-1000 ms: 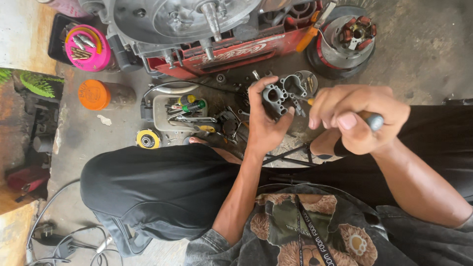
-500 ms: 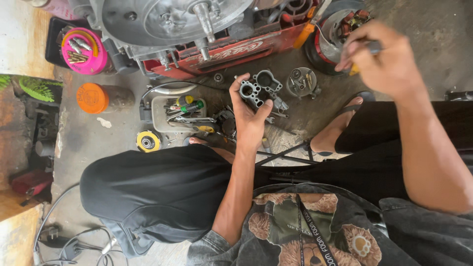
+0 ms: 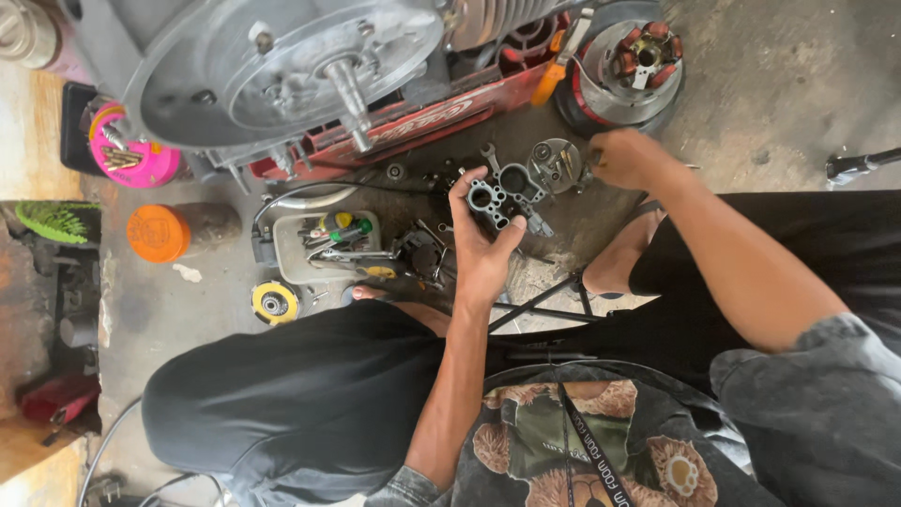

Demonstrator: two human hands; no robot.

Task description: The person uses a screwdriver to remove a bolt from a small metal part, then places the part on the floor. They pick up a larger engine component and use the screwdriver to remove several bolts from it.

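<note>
My left hand (image 3: 483, 246) grips a dark metal carburettor body (image 3: 502, 195), holding it up over the concrete floor between my knees. My right hand (image 3: 627, 158) is stretched forward and closed, down at the floor beside a round metal dish (image 3: 556, 164) of small parts; what it holds is hidden by the fingers. A flywheel stator with copper coils (image 3: 624, 61) lies just beyond that hand. A large grey engine case (image 3: 272, 70) with a protruding shaft sits on a red stand (image 3: 413, 122) ahead.
A white tray (image 3: 286, 258) of screwdrivers and tools lies left of my left hand. An orange can (image 3: 160, 233), a pink tub (image 3: 136, 160) and a yellow disc (image 3: 274, 302) sit on the floor at left. My black-trousered knees fill the foreground.
My right hand swung from near my chest out to the far right, then came down to the floor beside the round dish. My left hand kept the carburettor body raised.
</note>
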